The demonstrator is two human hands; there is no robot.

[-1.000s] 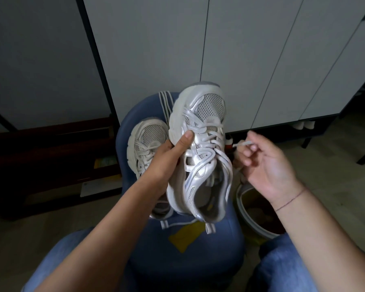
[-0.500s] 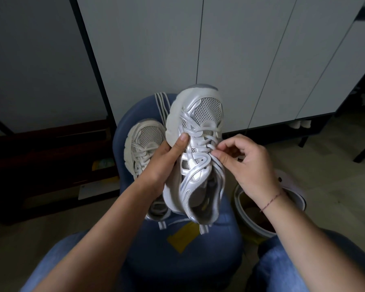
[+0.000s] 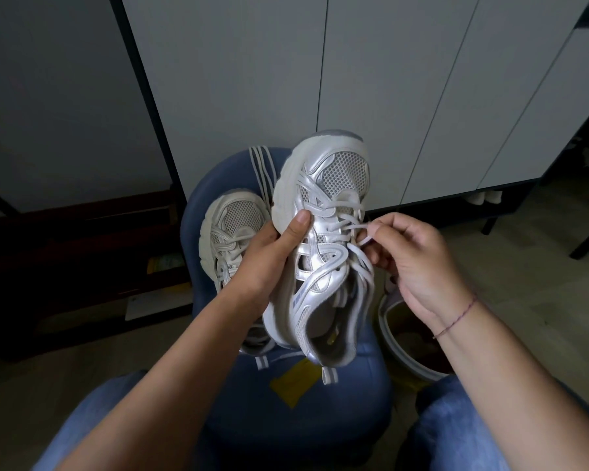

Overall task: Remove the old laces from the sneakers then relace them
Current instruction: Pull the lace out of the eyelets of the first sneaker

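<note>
A person's two bare hands work on a white and silver sneaker [image 3: 323, 266], seen from above. The left hand [image 3: 269, 256] grips the sneaker by its side, thumb pressed flat on the upper and fingers curled behind the sole, holding it upright with the toe pointing away. The right hand [image 3: 412, 263], just beside the shoe's other side, pinches a loop of white lace [image 3: 352, 228] between thumb and forefinger at the middle eyelets; its other fingers are curled in. The lace is threaded through the lower rows (the upper eyelets near the ankle look unlaced).

Behind the left hand, a second matching sneaker [image 3: 232, 232] lies on a blue padded chair [image 3: 286, 419], partly hidden by the wrist. Loose striped laces [image 3: 261, 171] hang over the chair's far edge, beyond both hands. Below the right wrist, which wears a thin thread bracelet [image 3: 456, 317], stands a round white bin [image 3: 393, 355] on the floor. Pale cabinet doors [image 3: 388, 96] fill the background.
</note>
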